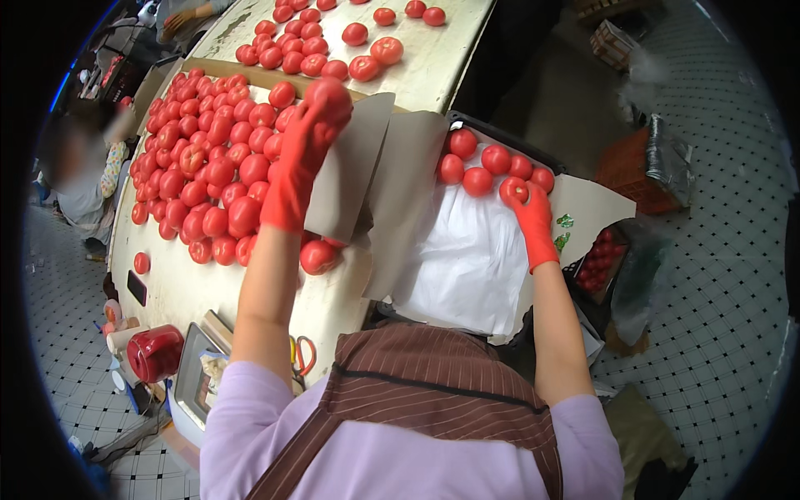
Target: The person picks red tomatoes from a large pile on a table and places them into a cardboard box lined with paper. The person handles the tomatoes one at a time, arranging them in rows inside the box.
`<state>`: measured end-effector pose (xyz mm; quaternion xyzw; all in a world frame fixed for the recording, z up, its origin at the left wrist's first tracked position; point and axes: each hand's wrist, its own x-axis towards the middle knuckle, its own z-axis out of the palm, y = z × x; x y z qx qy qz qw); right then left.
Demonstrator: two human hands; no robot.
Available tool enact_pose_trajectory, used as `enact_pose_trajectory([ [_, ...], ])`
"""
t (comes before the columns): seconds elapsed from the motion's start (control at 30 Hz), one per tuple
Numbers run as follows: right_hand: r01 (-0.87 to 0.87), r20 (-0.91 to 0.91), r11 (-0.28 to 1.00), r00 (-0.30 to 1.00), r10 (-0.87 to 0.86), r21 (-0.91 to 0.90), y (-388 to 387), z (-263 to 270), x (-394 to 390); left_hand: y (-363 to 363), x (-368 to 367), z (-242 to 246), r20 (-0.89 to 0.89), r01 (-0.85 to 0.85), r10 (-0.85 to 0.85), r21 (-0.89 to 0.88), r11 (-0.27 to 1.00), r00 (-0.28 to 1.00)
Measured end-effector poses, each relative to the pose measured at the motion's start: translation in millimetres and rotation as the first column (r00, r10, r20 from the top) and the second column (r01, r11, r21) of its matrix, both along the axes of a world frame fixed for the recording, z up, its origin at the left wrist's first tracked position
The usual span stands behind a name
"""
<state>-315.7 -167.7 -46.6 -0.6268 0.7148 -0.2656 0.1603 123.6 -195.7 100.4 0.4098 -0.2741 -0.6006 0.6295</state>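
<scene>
My left hand [307, 147], in a red glove, grips a tomato [329, 100] above the edge of a large spread of tomatoes [215, 169] on the cream table [337, 294]. On the right, my right hand [532, 212], also gloved in red, has its fingers around a tomato [513, 189] inside a crate [500, 137] lined with cardboard and white paper [465, 262]. Several other tomatoes [477, 181] rest at the crate's far end. Grey-brown cardboard flaps [403, 181] stand between the table's tomatoes and the crate.
More tomatoes [312, 47] lie beyond a cardboard strip [250, 74]. A phone [137, 288], red jar [155, 353], scale [194, 369] and scissors [305, 356] are at the left. Another crate of tomatoes [600, 262] sits low at the right. A person [84, 169] is at the far left.
</scene>
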Motion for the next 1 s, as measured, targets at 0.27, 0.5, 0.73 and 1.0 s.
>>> enact_pose_trajectory([
  [0.27, 0.043, -0.006, 0.995, 0.999, -0.043, 0.087, -3.0, -36.6, 15.1, -147.6, -2.3, -51.1, 0.412, -0.128, 0.01, 0.262, 0.957, 0.911],
  [0.5, -0.012, 0.791, 0.981, 0.594, -0.147, 0.192, 19.0, 9.9, 29.0, -19.9, -151.9, 10.0, 0.652, 0.482, -0.373, 0.015, 0.876, 0.659],
  [0.73, -0.211, 0.867, 0.969, 0.499, -0.004, 0.126, 20.5, 63.4, 65.1, 47.7, -195.2, -34.1, 0.539, 0.585, -0.477, -0.037, 0.81, 0.694],
  [1.0, -0.474, -0.207, 0.88, 0.865, 0.456, -0.041, -22.4, 19.4, 84.4, 63.6, -180.4, -30.8, -0.011, 0.459, -0.46, 0.089, 0.884, 0.888],
])
